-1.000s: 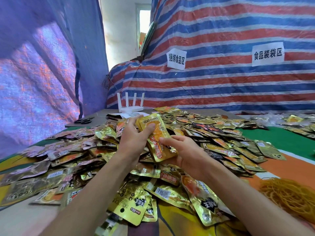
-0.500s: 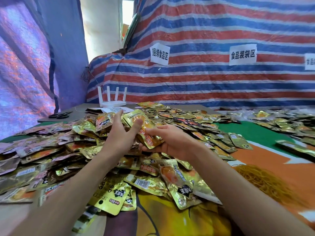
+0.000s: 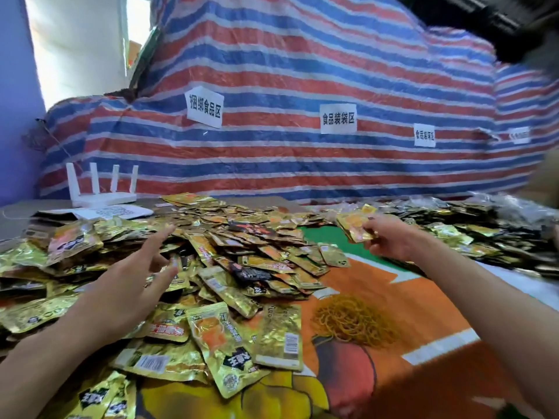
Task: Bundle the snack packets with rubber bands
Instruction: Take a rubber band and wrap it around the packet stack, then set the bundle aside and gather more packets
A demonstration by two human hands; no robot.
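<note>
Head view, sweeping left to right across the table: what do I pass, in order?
White router → left hand, open above the packet heap → pile of rubber bands → right hand, its grip on a few held packets → second packet spread at far right.

the left forearm comes in bare from the lower left, and the left hand [image 3: 133, 276] is held out edge-on, its fingers straight and spread, pointing forward and holding nothing. the right forearm, also bare, reaches in from the lower right and stretches further ahead. the right hand [image 3: 390, 238] has its fingers curled, gripping a few packets [image 3: 354, 226] by one end. the two hands are well apart.
</note>
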